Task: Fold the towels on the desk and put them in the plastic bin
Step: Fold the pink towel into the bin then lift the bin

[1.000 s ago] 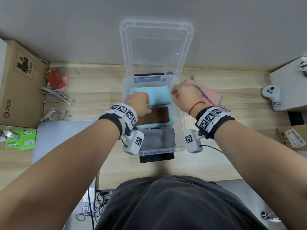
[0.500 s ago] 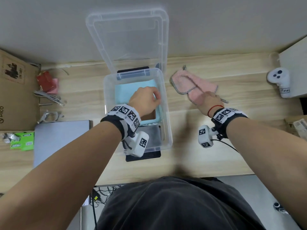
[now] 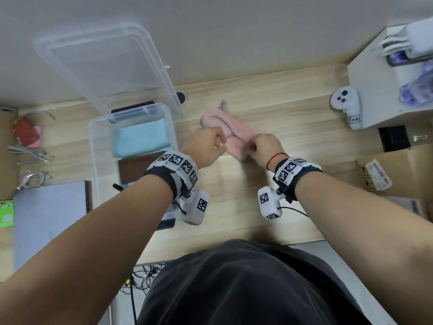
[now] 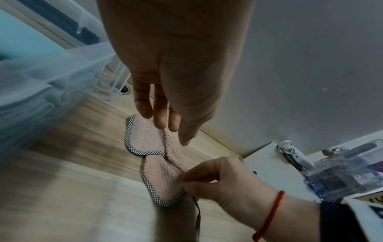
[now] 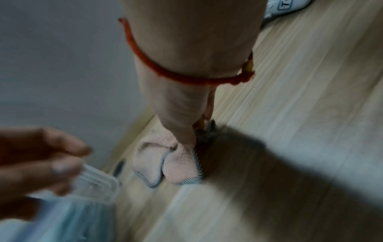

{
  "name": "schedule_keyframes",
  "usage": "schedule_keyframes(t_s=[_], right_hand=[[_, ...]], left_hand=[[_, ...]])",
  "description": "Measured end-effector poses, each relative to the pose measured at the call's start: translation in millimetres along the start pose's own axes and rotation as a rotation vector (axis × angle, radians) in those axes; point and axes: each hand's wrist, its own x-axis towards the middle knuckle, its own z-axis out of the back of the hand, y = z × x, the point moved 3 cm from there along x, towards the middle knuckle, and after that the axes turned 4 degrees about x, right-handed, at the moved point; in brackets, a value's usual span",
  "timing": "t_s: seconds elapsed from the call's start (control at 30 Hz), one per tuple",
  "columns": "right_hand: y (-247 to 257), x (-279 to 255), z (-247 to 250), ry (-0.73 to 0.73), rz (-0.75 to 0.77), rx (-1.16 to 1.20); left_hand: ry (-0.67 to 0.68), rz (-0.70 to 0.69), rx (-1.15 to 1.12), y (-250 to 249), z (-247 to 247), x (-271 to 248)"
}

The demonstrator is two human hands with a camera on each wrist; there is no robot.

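A pink towel [image 3: 234, 131] with checked trim lies crumpled on the wooden desk, right of the clear plastic bin [image 3: 93, 160]. My right hand [image 3: 254, 146] pinches the towel's near corner [image 4: 174, 188] between thumb and fingers. Over the towel's far lobe [image 4: 145, 139] hangs my left hand [image 4: 163, 127], fingers straight, tips at the cloth; whether they touch it I cannot tell. Inside the bin lie a folded light blue towel [image 3: 140, 137] and a brown one [image 3: 133, 167]. The right wrist view is blurred but shows the right hand's [image 5: 192, 139] grip on the pink towel [image 5: 180, 165].
The bin's lid [image 3: 105, 66] stands open against the wall. A white controller [image 3: 346, 106] and a white box [image 3: 384, 90] sit at the right, with cardboard boxes [image 3: 386, 174] nearer. A grey laptop [image 3: 49, 214] and cables [image 3: 30, 153] lie to the left.
My left hand came out of the bin and moved right to the pink towel. My right hand reached the towel and took hold of its near corner.
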Motion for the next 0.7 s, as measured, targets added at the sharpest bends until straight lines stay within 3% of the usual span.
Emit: schedule_keyframes(t_s=[0.13,0.27,0.37,0.53,0.7], right_hand=[[6,-13,29,-0.063,0.008,0.516],[27,-23,80,0.013,0.138,0.869],[35,-33,116,0.049,0.219,0.943],[38,-51,144,0.04,0.269,0.994],[35,-66,161,-0.173,0.23,0.649]], left_hand=[[-0.03,-0.009,0.016,-19,-7,2],[-0.111,0.009,-0.061,-43,-1,3],[-0.225,0.015,-0.052,-58,9,0],[-0.35,-0.055,-0.246,-83,31,-21],[-0.419,0.019,-0.368,-83,52,-56]])
